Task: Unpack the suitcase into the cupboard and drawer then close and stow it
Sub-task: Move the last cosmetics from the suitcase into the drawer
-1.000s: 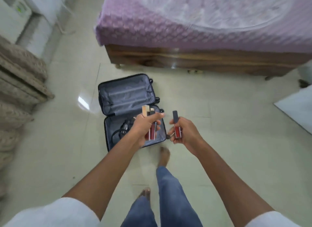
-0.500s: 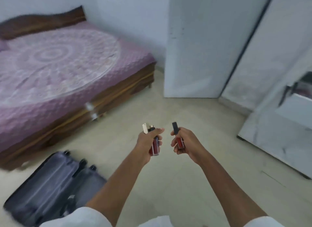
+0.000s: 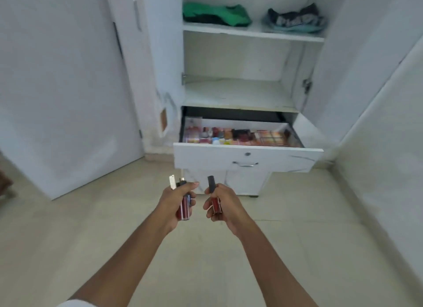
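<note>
Half a second earlier the view took in a purple-covered bed and the open suitcase on the floor; the person had since turned, so both had left the view and a white laminate cupboard (image 3: 251,62) filled it instead. This suggested the carrying step was nearly done and the placing step was next.

The left hand (image 3: 177,206) held a small cluster of slim cosmetic tubes (image 3: 184,209), fingers curled around them: one glossy clear tube of dark red liquid, with a pale squarish cap and a black cap poking above the thumb. The right hand (image 3: 220,207) had its fingers wrapped round a single red lip-gloss tube with a long matte black cap (image 3: 215,202).

Ahead of both hands, the white marbled drawer with a metal handle (image 3: 247,157) stood pulled out at the cupboard's lower edge, its tray crowded with blurred, colourful make-up items. On the top shelf lay a folded green garment (image 3: 215,15) at the left end and a crumpled dark patterned cloth (image 3: 295,18) at the right. The middle shelf looked smooth and bare.
</note>
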